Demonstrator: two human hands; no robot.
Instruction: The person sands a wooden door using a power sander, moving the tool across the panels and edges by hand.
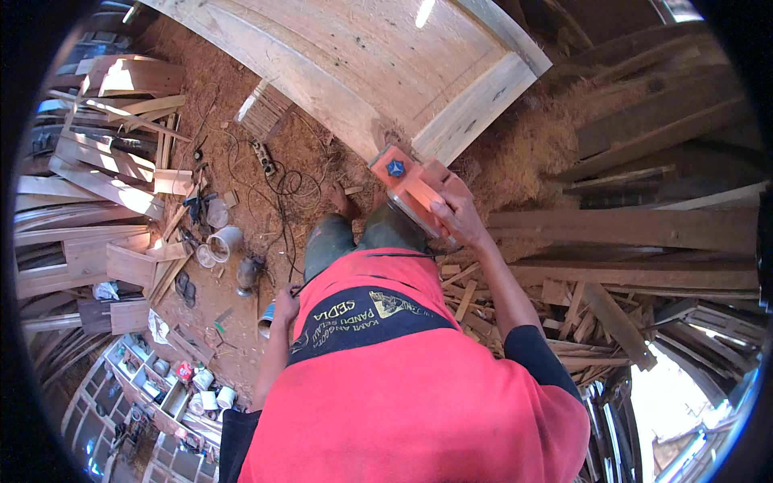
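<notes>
Nearest, at 6 o'clock, a red shirt (403,402) with a dark band is filling the lower view. At 8 o'clock from the centre, the left hand (287,304) is resting by the hip, beside a thin dark cord (386,256) that is crossing the shirt; whether its fingers are closing on the cord, I cannot tell. Toward 1 o'clock, the right hand (459,213) is clamping around the rear handle of an orange planer (417,191). The planer's front end, bearing a blue knob (394,168), is overlapping the near edge of a pale wooden panel (346,56), which is stretching across 12 o'clock; contact between the two is not clear.

Beyond the left hand, a white bucket (226,241) is sitting at 9 o'clock on the brown, shaving-strewn floor (310,181). At 10 o'clock, a power strip (263,158) is lying near looping dark cables (294,182). Wood offcuts (467,299) are piling up at 4 o'clock. Farther out, long planks (636,229) are lying at 3 o'clock, curved wooden pieces (105,181) are stacking up between 9 and 10, and pale containers (208,400) are crowding a compartmented wooden frame (171,400) at 8.
</notes>
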